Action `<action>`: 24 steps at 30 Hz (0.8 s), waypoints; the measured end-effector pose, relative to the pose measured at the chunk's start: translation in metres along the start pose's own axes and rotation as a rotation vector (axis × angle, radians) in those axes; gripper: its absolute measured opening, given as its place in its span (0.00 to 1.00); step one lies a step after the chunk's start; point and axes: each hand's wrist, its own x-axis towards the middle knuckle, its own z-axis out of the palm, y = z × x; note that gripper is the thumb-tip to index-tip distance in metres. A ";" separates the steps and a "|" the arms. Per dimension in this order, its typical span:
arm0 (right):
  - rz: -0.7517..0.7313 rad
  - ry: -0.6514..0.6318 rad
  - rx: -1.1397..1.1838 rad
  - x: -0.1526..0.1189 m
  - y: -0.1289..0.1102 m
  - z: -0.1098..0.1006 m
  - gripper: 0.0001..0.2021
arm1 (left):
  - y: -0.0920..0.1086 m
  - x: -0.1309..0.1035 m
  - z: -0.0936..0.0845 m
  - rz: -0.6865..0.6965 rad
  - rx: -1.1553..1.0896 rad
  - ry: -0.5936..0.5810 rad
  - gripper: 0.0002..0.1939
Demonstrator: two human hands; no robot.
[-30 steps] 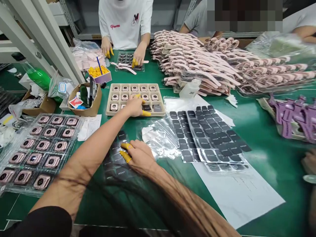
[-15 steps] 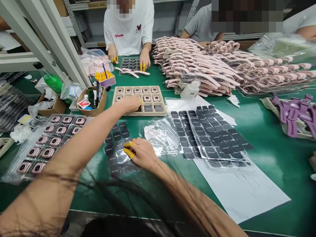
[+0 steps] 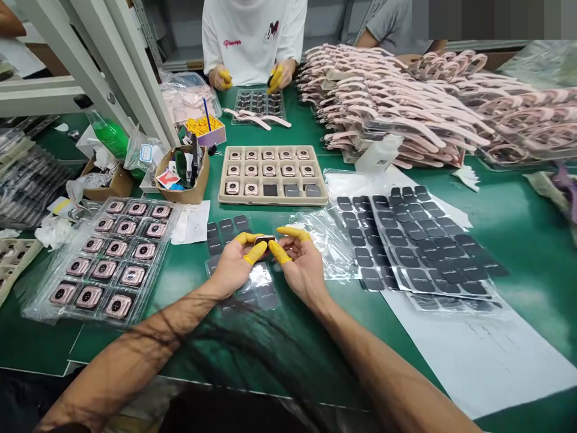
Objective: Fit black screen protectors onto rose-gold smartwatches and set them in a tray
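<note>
My left hand (image 3: pixel 234 266) and my right hand (image 3: pixel 301 264) meet over the green table, both wearing yellow finger cots. Between their fingertips they hold one small pink watch case (image 3: pixel 264 240). Under the hands lies a clear sheet of black stickers (image 3: pixel 225 228). Behind them stands a beige tray (image 3: pixel 271 198) with rows of watch cases and a few dark empty pockets. A clear blister tray of pink watch cases (image 3: pixel 108 258) lies at the left.
Large sheets of black stickers (image 3: pixel 419 240) on white paper lie at the right. Stacked pink straps (image 3: pixel 406 114) fill the back right. A cardboard box (image 3: pixel 184 174) of tools, a green bottle (image 3: pixel 110 135) and a slanted metal frame stand left. A person in white (image 3: pixel 255 36) works opposite.
My left hand came back from the beige tray with a watch case. My right hand lifted off the sticker sheet and joined it. Both now pinch the case.
</note>
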 end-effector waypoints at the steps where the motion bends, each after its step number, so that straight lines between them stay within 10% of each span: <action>1: 0.015 0.016 0.034 0.000 -0.004 -0.002 0.24 | 0.001 0.001 0.000 -0.020 -0.031 0.005 0.24; 5: 0.062 0.012 0.063 0.017 -0.029 -0.037 0.26 | 0.008 0.009 -0.008 -0.025 -0.053 0.041 0.22; 10: -0.216 0.352 -0.913 0.044 -0.026 -0.080 0.19 | 0.012 0.015 -0.019 0.054 0.173 0.006 0.22; 16: -0.615 0.017 -1.201 0.034 0.000 -0.057 0.05 | 0.011 0.015 -0.020 -0.016 0.273 -0.113 0.21; 24: -0.987 -0.213 -0.750 0.014 -0.007 -0.022 0.11 | 0.016 0.011 -0.025 0.051 0.581 -0.297 0.28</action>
